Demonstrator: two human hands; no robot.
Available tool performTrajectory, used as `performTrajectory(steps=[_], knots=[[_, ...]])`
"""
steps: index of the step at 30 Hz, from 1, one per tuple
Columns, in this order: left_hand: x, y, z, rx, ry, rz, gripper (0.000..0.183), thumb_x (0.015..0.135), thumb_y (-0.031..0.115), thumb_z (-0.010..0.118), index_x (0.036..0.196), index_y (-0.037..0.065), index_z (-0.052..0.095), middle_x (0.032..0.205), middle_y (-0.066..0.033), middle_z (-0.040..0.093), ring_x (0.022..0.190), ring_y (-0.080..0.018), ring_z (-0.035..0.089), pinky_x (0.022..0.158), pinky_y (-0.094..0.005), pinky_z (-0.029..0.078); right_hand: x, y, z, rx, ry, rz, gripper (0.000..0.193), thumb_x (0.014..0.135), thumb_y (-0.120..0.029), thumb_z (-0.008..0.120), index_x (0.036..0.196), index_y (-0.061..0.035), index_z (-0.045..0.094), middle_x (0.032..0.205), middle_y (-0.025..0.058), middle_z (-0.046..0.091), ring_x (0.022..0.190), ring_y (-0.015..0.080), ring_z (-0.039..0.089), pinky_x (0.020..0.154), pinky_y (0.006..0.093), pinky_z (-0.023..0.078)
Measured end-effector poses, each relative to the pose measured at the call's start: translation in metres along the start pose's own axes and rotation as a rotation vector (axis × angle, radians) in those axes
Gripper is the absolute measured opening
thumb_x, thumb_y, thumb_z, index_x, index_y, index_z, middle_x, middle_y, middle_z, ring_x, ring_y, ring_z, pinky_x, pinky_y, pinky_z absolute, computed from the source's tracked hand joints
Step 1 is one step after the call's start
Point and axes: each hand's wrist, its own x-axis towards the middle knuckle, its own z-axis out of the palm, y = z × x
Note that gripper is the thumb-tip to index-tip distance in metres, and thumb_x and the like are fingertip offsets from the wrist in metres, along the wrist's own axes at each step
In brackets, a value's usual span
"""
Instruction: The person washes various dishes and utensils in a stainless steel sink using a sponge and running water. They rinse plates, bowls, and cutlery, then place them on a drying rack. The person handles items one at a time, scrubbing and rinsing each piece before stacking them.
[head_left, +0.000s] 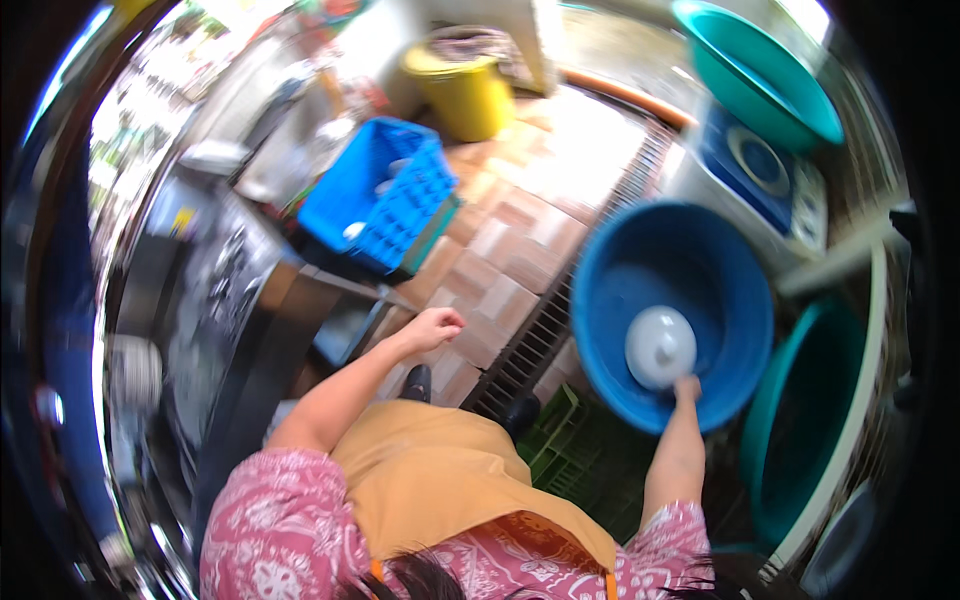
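My right arm reaches down into a large round blue tub (765, 310). There my right hand (687, 387) is closed at the edge of a white, round, shiny dish (655, 335). A small raised spot shows near its middle, and whether it is a lid or an upturned bowl I cannot tell. My fingers are partly hidden and blurred. Out in front of my body, above the tiled floor, my left hand (436, 328) has its fingers curled in and nothing shows in it.
A blue plastic basket (400, 225) with white pieces in it stands ahead to the left. Beyond it is a yellow bin (460, 90). A floor grating (530, 345) runs beside the tub. Green basins (765, 75) and a blue-topped machine (750, 165) are at right.
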Motion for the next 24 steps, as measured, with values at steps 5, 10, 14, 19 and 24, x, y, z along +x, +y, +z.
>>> performTrajectory(steps=[5,10,14,19,24], knots=[[-0.069,-0.018,-0.047,-0.143,0.227,0.01,0.02,0.081,0.009,0.058,0.098,0.0,0.061,0.084,-0.0055,0.063,0.075,-0.0112,0.058,0.069,-0.0276,0.048,-0.022,-0.012,-0.098,0.356,0.387,-0.233,0.035,0.083,-0.026,0.047,0.087,0.0066,0.059,0.09,0.0276,0.059,0.083,0.0435,0.055,0.074,0.0485,0.043],[-0.147,-0.027,-0.131,-0.068,0.542,0.069,0.018,0.082,0.008,0.058,0.097,0.001,0.062,0.085,-0.0054,0.064,0.074,-0.0114,0.059,0.069,-0.027,0.049,-0.048,0.089,-0.219,0.241,0.467,-0.064,0.043,0.085,-0.036,0.051,0.099,0.004,0.06,0.093,0.0255,0.061,0.087,0.0414,0.058,0.08,0.0461,0.045],[-0.211,-0.085,-0.211,-0.178,0.967,0.091,0.019,0.08,0.014,0.06,0.093,0.0,0.064,0.077,-0.0068,0.065,0.065,-0.012,0.061,0.062,-0.0263,0.05,-0.108,0.048,-0.243,-0.196,0.81,0.371,0.051,0.078,-0.042,0.057,0.101,0.0039,0.061,0.094,0.0273,0.061,0.093,0.0378,0.059,0.087,0.0393,0.047],[-0.28,-0.241,-0.319,-0.241,1.518,-0.28,0.021,0.079,0.019,0.062,0.09,0.001,0.066,0.078,-0.0113,0.067,0.07,-0.0174,0.064,0.065,-0.03,0.049,-0.198,-0.176,-0.227,0.204,0.875,-0.558,0.026,0.078,-0.015,0.065,0.099,0.0005,0.061,0.097,0.0178,0.062,0.087,0.0285,0.061,0.077,0.0369,0.049],[-0.268,-0.292,-0.423,0.006,1.542,-0.368,0.031,0.073,0.033,0.063,0.087,0.006,0.069,0.08,-0.0135,0.068,0.077,-0.0289,0.065,0.073,-0.0369,0.049,-0.378,-0.491,-0.096,0.679,0.129,-1.189,0.014,0.083,-0.006,0.057,0.095,0.0008,0.061,0.091,0.0088,0.062,0.085,0.0151,0.056,0.075,0.0268,0.046]])
